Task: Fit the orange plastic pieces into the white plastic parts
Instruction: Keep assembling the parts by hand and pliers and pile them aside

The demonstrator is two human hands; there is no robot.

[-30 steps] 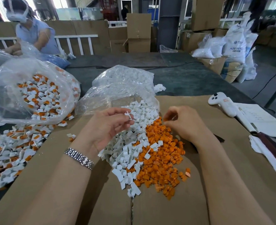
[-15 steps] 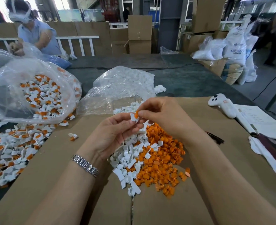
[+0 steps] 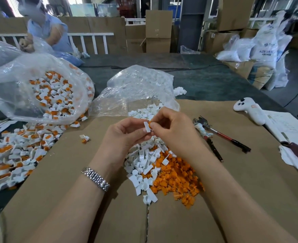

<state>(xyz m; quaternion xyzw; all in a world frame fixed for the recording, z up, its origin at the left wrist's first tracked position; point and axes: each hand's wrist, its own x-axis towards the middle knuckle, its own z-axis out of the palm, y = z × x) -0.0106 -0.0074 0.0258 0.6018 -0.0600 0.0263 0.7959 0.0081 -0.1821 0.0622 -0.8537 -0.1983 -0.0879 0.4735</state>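
Both hands pinch: left hand (image 3: 125,134) white part (image 3: 146,126), right hand (image 3: 171,128) apparently an orange piece (image 3: 151,124); misalignment could jam it.

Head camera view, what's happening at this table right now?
A person is assembling small plastic parts. The left hand pinches a white plastic part, and the right hand presses an orange piece against it above the cardboard sheet. Below the hands lie loose white parts and orange pieces. Finished parts are heaped at left, with more in a clear bag. Pliers lie unused at right.
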